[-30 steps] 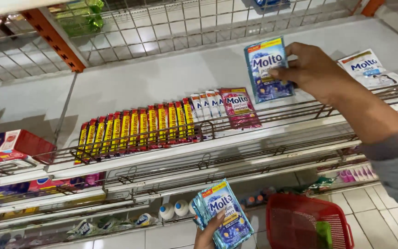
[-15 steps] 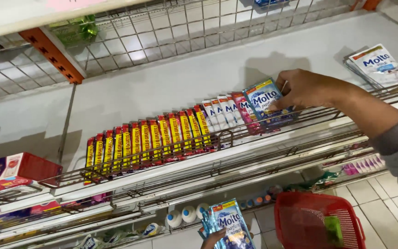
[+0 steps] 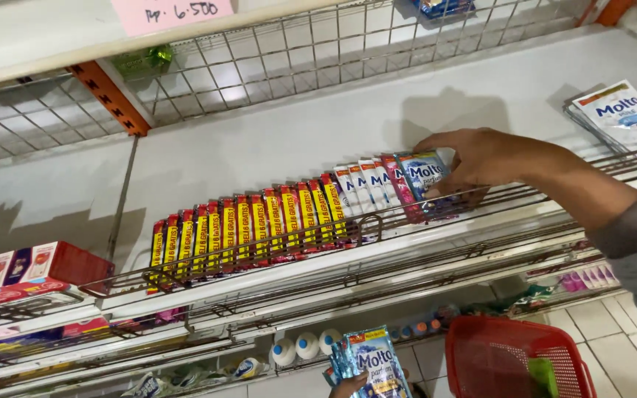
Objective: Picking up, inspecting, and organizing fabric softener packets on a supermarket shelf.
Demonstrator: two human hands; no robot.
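Observation:
My right hand (image 3: 481, 158) reaches across the white shelf (image 3: 274, 147) and grips a blue sachet (image 3: 423, 175) standing at the right end of a row of packets behind a wire rail. To its left stand a pink sachet (image 3: 399, 184), white sachets (image 3: 363, 188) and several red and yellow sachets (image 3: 245, 225). My left hand (image 3: 348, 387) shows only at the bottom edge, holding a bunch of blue sachets (image 3: 374, 361) upright.
A red plastic basket (image 3: 517, 361) sits on the tiled floor at lower right. White sachets (image 3: 621, 110) lie at the shelf's far right. Red boxes (image 3: 31, 269) stand at left. White bottles (image 3: 304, 346) line the lower shelf. A wire rack (image 3: 259, 59) hangs above.
My right hand has brought the blue sachet down from mid-air and set it at the right end of the row. My left hand with its bunch has sunk toward the bottom edge.

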